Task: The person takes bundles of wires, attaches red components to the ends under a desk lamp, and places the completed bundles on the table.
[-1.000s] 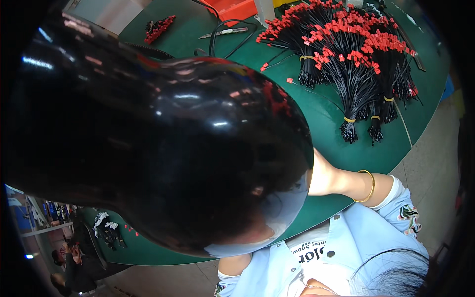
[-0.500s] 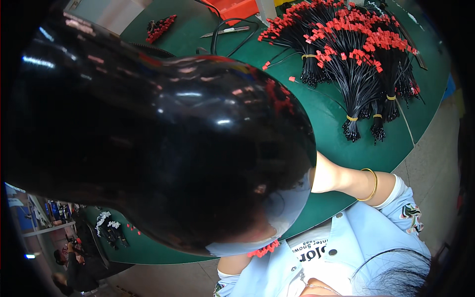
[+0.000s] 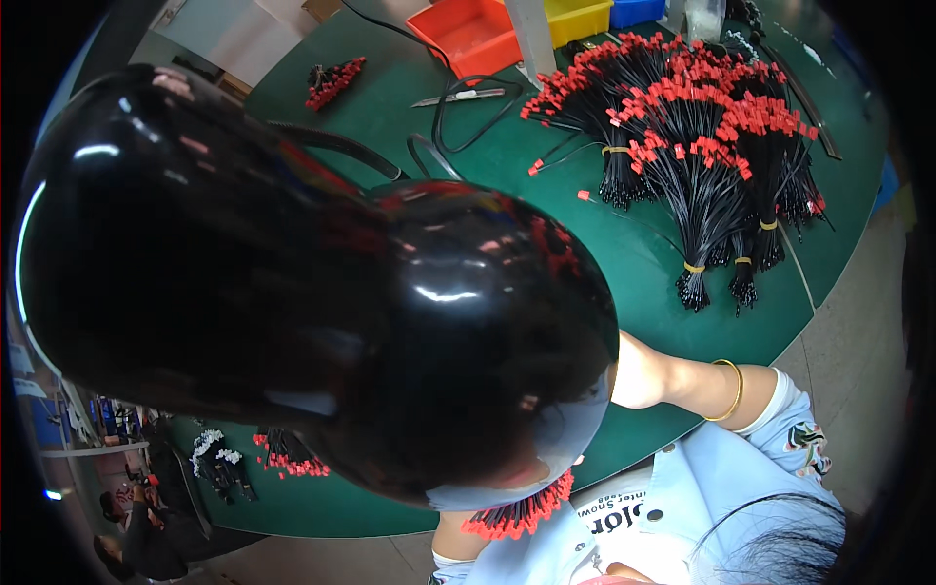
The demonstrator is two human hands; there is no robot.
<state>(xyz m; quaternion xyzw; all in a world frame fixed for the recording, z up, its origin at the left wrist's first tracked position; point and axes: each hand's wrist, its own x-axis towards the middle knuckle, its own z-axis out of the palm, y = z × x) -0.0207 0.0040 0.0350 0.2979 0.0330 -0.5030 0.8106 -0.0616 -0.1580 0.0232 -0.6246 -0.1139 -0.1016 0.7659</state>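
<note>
Where blocked by a glossy black bulbous shape (image 3: 322, 292), cannot tell the grip of right hand (image 3: 634, 376) or left hand; align red-tipped black wire bundle (image 3: 523, 510), just below, near light-blue jacket (image 3: 741, 487).

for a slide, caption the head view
Banded black cables with red connectors on green tabletop; glossy black housing mostly hides right hand.

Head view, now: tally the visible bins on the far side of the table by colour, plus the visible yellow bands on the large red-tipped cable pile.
Red bin: 1
Yellow bin: 1
Blue bin: 1
Yellow bands on the cable pile: 4
Total: 7
</note>
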